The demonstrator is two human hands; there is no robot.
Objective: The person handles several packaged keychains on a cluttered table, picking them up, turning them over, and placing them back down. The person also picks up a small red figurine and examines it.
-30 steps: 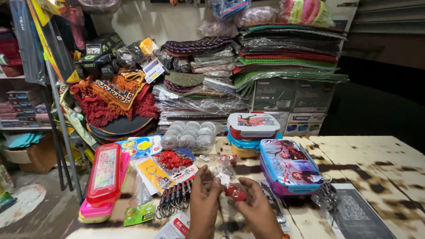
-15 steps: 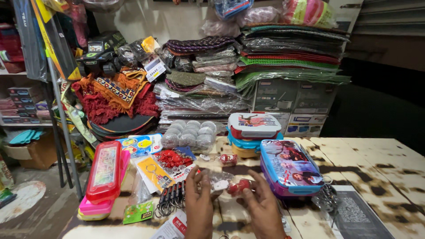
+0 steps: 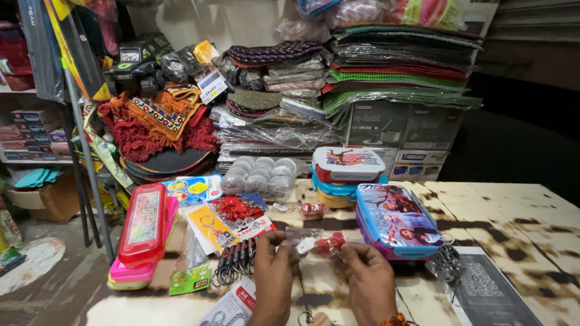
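Head view, looking down on a worn, pale table point(image 3: 519, 217) crowded with shop goods. The left hand point(image 3: 273, 271) and right hand point(image 3: 368, 279) hold a small clear plastic packet point(image 3: 314, 241) between them, just above the tabletop near its front edge. The left hand's thumb and fingers pinch the packet's left end, where a white tag shows; the right hand's fingertips pinch the right end, beside the red piece inside it.

Just left of the left hand lies a bunch of dark keyrings point(image 3: 235, 262) fanned on the table, and behind them a carded pack of red trinkets point(image 3: 232, 211). Farther left sits a red pencil box point(image 3: 143, 222) stacked on a pink one point(image 3: 130, 273). To the right of the packet, close by, rests a blue lunch box with a printed lid point(image 3: 396, 220). Behind it stands a stack of lunch boxes, red, blue and yellow point(image 3: 347, 175). A second small packet with red contents point(image 3: 311, 209) lies apart, further back on the table. A bag of clear round balls point(image 3: 260, 175) sits at the table's far edge.
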